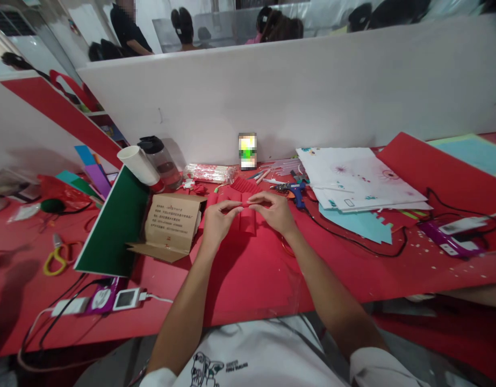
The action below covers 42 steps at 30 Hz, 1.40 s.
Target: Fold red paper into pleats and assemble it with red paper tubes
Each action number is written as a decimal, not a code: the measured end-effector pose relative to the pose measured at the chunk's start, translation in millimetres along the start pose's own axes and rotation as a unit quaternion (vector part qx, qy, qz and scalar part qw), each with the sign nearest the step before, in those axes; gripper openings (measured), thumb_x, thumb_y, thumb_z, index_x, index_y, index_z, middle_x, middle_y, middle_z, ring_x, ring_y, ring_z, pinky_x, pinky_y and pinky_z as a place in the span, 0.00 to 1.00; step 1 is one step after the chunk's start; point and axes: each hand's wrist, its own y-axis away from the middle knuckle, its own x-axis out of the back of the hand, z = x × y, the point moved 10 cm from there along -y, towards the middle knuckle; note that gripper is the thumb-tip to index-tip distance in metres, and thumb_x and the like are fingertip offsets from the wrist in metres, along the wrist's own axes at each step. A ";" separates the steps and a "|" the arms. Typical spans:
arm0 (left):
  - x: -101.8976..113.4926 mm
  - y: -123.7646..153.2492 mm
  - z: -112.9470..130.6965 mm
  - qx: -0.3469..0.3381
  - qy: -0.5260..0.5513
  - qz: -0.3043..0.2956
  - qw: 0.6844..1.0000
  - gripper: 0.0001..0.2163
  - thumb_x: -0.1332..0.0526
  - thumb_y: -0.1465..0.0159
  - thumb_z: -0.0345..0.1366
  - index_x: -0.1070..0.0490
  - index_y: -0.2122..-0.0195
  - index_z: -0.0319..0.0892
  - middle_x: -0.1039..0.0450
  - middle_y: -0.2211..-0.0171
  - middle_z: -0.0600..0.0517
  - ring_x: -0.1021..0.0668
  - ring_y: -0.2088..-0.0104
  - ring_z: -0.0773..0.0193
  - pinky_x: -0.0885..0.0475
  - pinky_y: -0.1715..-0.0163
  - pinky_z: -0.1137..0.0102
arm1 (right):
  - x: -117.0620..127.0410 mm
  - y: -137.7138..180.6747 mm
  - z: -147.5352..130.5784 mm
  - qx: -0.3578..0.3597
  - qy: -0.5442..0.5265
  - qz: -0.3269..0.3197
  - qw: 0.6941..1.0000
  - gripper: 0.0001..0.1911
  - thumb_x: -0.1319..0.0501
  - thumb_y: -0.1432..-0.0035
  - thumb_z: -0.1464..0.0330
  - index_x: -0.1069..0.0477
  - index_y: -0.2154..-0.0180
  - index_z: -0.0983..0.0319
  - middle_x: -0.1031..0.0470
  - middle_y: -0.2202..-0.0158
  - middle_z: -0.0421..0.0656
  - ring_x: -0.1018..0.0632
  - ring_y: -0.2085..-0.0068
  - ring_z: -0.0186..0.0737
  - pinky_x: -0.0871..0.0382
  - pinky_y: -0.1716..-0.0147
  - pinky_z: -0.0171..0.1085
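My left hand (220, 217) and my right hand (275, 212) face each other over the middle of the red table. Pinched between the fingertips of both is a thin red paper strip (245, 204), held level; its exact shape is hard to make out against the red behind it. Under and just beyond it lie folded red paper pieces (248, 221). A ridged piece of red paper (246, 185) rests behind my fingers. To the right of my right hand is a blue glue gun (296, 192), its black cord trailing right.
An open cardboard box (171, 226) and a green board (113, 231) stand left, with a bottle (165, 164) behind. Yellow-handled scissors (56, 258) lie farther left. A lit phone (248, 151) leans against the white partition (272, 102). White printed sheets (352, 174) are stacked right.
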 end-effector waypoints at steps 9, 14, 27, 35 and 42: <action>3.1 7.1 33.3 -0.162 -0.003 0.013 0.987 0.04 0.33 0.38 0.34 0.17 0.65 0.43 0.17 0.61 0.46 0.18 0.59 0.60 0.24 0.53 0.65 | -9.7 -2.2 11.0 -0.064 -0.098 -0.041 0.992 0.13 0.29 0.47 0.60 0.20 0.63 0.61 0.18 0.66 0.44 0.19 0.66 0.39 0.23 0.61 0.39; -4.4 4.1 19.8 -0.087 0.004 -0.019 0.996 0.12 0.32 0.38 0.38 0.20 0.55 0.41 0.20 0.61 0.47 0.21 0.63 0.63 0.26 0.61 0.69 | -3.2 -2.2 2.9 -0.036 -0.074 -0.021 0.996 0.08 0.30 0.46 0.63 0.20 0.65 0.61 0.17 0.65 0.44 0.19 0.62 0.41 0.24 0.57 0.40; -9.6 4.0 12.0 -0.026 0.086 -0.037 0.995 0.09 0.32 0.41 0.36 0.17 0.62 0.40 0.23 0.70 0.50 0.26 0.71 0.67 0.31 0.69 0.73 | -13.7 -1.8 19.0 -0.102 -0.145 -0.036 0.983 0.09 0.29 0.51 0.66 0.21 0.66 0.61 0.18 0.67 0.42 0.20 0.65 0.38 0.25 0.60 0.38; -9.5 5.0 -0.4 0.059 0.157 -0.053 0.984 0.10 0.28 0.46 0.36 0.15 0.63 0.41 0.26 0.76 0.54 0.29 0.75 0.70 0.33 0.72 0.73 | -16.5 2.6 18.3 -0.133 -0.201 -0.050 0.969 0.09 0.28 0.52 0.65 0.19 0.67 0.60 0.21 0.73 0.39 0.21 0.72 0.35 0.25 0.68 0.35; -19.0 8.3 -11.1 0.129 0.268 -0.110 0.949 0.11 0.28 0.44 0.40 0.18 0.63 0.41 0.25 0.76 0.54 0.25 0.75 0.71 0.30 0.72 0.76 | -10.4 2.8 -6.6 -0.020 -0.072 -0.098 0.992 0.10 0.30 0.44 0.62 0.17 0.61 0.59 0.17 0.65 0.43 0.18 0.65 0.39 0.24 0.60 0.37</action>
